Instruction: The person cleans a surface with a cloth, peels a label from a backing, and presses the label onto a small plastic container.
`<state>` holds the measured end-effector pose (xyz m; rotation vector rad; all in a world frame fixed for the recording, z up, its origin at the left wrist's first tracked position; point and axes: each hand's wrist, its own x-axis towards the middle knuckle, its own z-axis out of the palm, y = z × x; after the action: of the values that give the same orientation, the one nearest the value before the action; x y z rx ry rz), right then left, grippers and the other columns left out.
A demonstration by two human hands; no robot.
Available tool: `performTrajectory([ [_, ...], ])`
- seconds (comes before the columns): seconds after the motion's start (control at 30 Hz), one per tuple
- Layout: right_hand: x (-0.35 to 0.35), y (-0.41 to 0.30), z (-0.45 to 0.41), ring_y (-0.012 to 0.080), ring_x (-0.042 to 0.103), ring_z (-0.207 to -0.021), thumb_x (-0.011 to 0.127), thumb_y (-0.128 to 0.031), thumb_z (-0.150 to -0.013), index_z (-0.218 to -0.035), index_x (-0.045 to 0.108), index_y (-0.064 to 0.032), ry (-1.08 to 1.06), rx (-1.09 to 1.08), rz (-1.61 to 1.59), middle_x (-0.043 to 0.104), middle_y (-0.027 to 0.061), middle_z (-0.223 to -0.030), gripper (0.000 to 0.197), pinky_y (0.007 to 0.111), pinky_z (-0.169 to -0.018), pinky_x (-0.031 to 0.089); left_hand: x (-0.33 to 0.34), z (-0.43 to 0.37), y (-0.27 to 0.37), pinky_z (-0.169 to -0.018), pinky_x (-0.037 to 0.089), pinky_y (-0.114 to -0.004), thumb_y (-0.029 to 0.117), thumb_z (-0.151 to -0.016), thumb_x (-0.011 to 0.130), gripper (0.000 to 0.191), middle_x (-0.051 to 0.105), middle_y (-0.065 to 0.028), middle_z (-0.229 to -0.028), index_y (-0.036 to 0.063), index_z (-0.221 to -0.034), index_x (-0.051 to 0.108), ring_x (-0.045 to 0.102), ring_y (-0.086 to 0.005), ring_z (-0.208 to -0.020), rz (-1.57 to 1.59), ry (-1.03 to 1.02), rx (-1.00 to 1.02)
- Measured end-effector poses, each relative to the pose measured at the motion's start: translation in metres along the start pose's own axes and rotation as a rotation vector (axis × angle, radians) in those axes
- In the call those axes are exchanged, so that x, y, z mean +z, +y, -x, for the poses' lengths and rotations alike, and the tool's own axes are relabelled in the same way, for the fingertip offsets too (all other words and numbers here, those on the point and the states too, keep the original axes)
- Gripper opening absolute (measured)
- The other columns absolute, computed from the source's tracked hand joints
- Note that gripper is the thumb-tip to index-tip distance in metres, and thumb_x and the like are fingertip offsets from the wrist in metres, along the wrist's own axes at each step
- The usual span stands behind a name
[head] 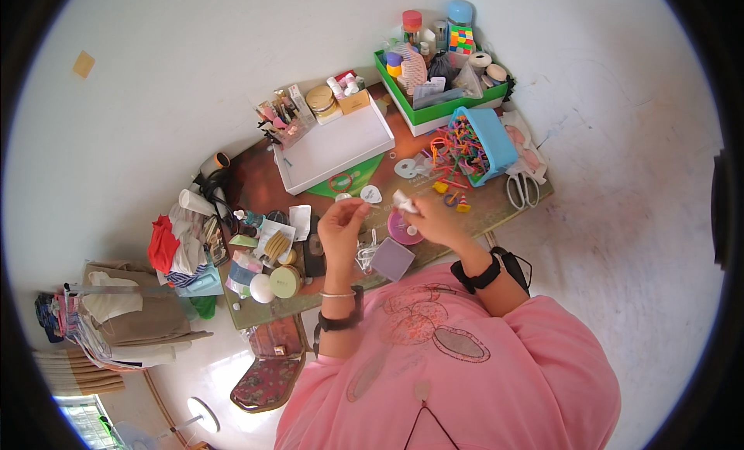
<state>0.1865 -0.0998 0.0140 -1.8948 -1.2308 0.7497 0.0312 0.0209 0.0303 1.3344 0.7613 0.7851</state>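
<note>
My left hand (342,224) is raised over the table's front part, thumb and forefinger pinched on a small thin item (375,206) too small to name. Facing it, my right hand (436,220) grips a small white object (402,200), which may be a wad of tissue or a little bottle. Partly under the right hand lies a round pink-purple container (401,228) with small white pieces on it. A grey-purple square box (392,259) and a coiled white cable (366,252) lie between my forearms. Beyond the left fingertips is a white teardrop-shaped card (370,194).
A shallow white box tray (337,145) sits farther back. To the right, a tipped blue basket (494,142) spills colourful small pieces near scissors (522,191). Behind stands a green-rimmed box (459,104) of toiletries. Jars (286,281) and packets crowd the left side.
</note>
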Motion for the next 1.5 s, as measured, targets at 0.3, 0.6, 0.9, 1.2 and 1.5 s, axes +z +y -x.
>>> performTrajectory([
  [0.3,-0.009,0.019,-0.009,0.0197,0.063,-0.069,0.061,-0.015,-0.085,-0.114,0.058,-0.0014,0.21,-0.116,-0.176,0.066,0.013,-0.081,0.032,0.034,-0.065,0.047,0.026,0.014,-0.038,-0.062,0.05,-0.027,0.007,-0.074,0.068,0.016,0.069,-0.0104,-0.075,0.0062,-0.089,0.071,0.065,-0.0188,-0.066,-0.812,-0.214,0.229],
  [0.6,-0.008,0.01,-0.005,0.0288,0.061,-0.074,0.062,-0.015,-0.083,-0.113,0.05,-0.0013,0.235,-0.146,-0.098,0.062,0.0165,-0.086,0.035,0.036,-0.066,0.046,0.0,-0.004,-0.04,-0.072,0.05,-0.04,0.005,-0.072,0.065,0.018,0.066,-0.0133,-0.089,0.0067,-0.09,0.068,0.063,-0.0311,-0.082,-0.756,-0.107,0.201],
  [0.9,-0.005,0.037,-0.016,0.0311,0.062,-0.08,0.053,-0.007,-0.083,-0.124,0.046,-0.0006,0.323,-0.136,-0.125,0.062,0.0178,-0.099,0.042,0.037,-0.072,0.048,-0.039,-0.029,-0.067,-0.082,0.046,-0.041,0.003,-0.066,0.069,0.032,0.06,-0.0126,-0.099,0.0067,-0.097,0.065,0.057,-0.0336,-0.095,-1.181,0.009,0.221],
  [1.2,-0.01,0.01,-0.01,0.0135,0.063,-0.079,0.057,-0.006,-0.087,-0.11,0.059,-0.0012,0.119,-0.067,-0.263,0.065,0.0092,-0.097,0.024,0.027,-0.072,0.05,-0.038,-0.032,-0.074,-0.081,0.046,-0.042,0.007,-0.065,0.074,0.046,0.055,-0.014,-0.105,0.0044,-0.108,0.056,0.054,-0.0345,-0.097,-1.274,-0.064,0.213],
  [1.5,0.024,-0.003,-0.016,0.0116,0.062,-0.08,0.058,-0.012,-0.091,-0.121,0.056,-0.0013,0.242,-0.043,-0.556,0.066,0.0088,-0.093,0.032,0.026,-0.072,0.049,0.012,0.003,-0.02,-0.075,0.049,-0.038,0.009,-0.071,0.073,0.046,0.053,-0.0181,-0.105,-0.0007,-0.112,0.054,0.055,-0.0332,-0.094,-0.735,-0.017,0.429],
])
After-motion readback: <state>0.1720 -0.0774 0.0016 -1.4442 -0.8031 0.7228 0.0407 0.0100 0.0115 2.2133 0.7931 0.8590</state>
